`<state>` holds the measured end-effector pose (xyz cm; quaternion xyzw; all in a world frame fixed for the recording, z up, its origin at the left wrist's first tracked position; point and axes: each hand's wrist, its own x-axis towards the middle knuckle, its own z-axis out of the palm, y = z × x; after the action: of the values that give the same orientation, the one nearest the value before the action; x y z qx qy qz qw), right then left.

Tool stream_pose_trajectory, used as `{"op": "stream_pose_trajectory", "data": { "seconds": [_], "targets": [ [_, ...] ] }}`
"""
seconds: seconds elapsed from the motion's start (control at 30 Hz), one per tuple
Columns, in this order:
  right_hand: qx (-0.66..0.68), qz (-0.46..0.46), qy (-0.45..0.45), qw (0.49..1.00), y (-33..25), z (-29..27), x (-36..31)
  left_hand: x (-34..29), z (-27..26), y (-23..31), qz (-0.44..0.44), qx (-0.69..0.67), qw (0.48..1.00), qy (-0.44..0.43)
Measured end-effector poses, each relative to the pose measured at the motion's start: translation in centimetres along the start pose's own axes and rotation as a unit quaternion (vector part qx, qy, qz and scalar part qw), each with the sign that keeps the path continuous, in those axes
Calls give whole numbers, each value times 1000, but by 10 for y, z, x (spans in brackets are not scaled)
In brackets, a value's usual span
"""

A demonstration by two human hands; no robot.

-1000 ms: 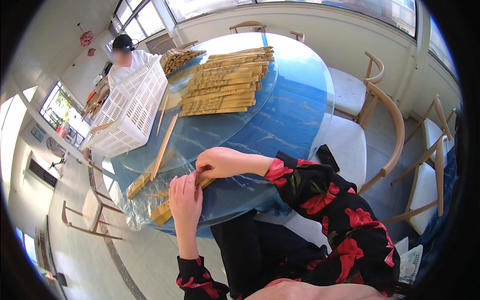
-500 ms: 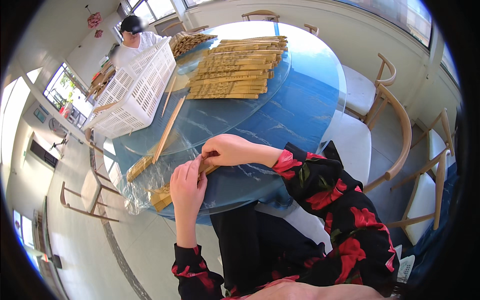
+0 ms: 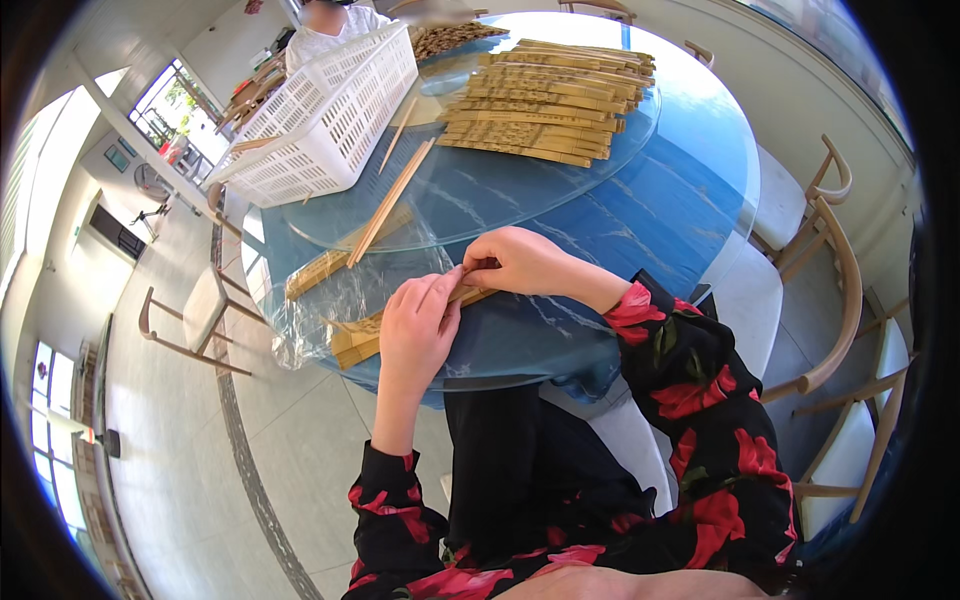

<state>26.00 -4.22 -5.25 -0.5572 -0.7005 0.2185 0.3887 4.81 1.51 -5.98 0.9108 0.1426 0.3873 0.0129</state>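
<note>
My left hand (image 3: 415, 318) and my right hand (image 3: 520, 262) meet at the near edge of the table, fingertips pinched together on a yellow-brown paper chopstick sleeve (image 3: 462, 291), mostly hidden by the fingers. Beneath them lies a small stack of flat sleeves (image 3: 357, 341), its left end showing past my left hand. Clear plastic film (image 3: 302, 335) is crumpled beside it, partly over another yellow-brown bundle (image 3: 318, 274). Farther off, a few bare wooden chopsticks (image 3: 392, 200) lie slanting across the glass.
A white slotted basket (image 3: 335, 135) stands at the far left of the round glass turntable, with a person (image 3: 335, 30) behind it. Rows of filled sleeves (image 3: 545, 105) lie at the back, another pile (image 3: 450, 38) beyond. Wooden chairs (image 3: 830, 300) surround the table.
The view has shifted, so the table and both hands appear higher and farther right. The hands stay pinched together over the sleeves. The person opposite has a blurred arm or hand raised.
</note>
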Motion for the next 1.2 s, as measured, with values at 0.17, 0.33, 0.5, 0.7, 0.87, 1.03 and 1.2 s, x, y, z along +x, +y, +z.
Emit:
{"op": "stream_pose_trajectory", "data": {
  "seconds": [0.17, 0.33, 0.5, 0.7, 0.87, 1.03, 1.2],
  "targets": [
    [-22, 5, -7, 1000, -1, 3, 1, -3, 0, -2, -18, -22, 1000, -10],
    [-35, -15, 15, 999, 5, 7, 2, -5, 3, -6, -22, -29, 999, -5],
    [-26, 0, -1, 1000, 1, 3, 0, -2, 5, -5, -11, -44, 999, 6],
    [1, -42, 50, 998, -5, -16, 11, -2, 9, -8, -23, -73, 997, 24],
    [-273, -198, 70, 939, -15, -11, 74, -4, 15, -11, -20, -57, 998, 0],
    [-523, -336, 16, 783, 4, 12, 134, -1, 23, -8, -13, -84, 996, -6],
    [-586, -364, 2, 724, 14, 41, 161, -6, 19, -14, -25, -79, 997, -5]
  ]
}}
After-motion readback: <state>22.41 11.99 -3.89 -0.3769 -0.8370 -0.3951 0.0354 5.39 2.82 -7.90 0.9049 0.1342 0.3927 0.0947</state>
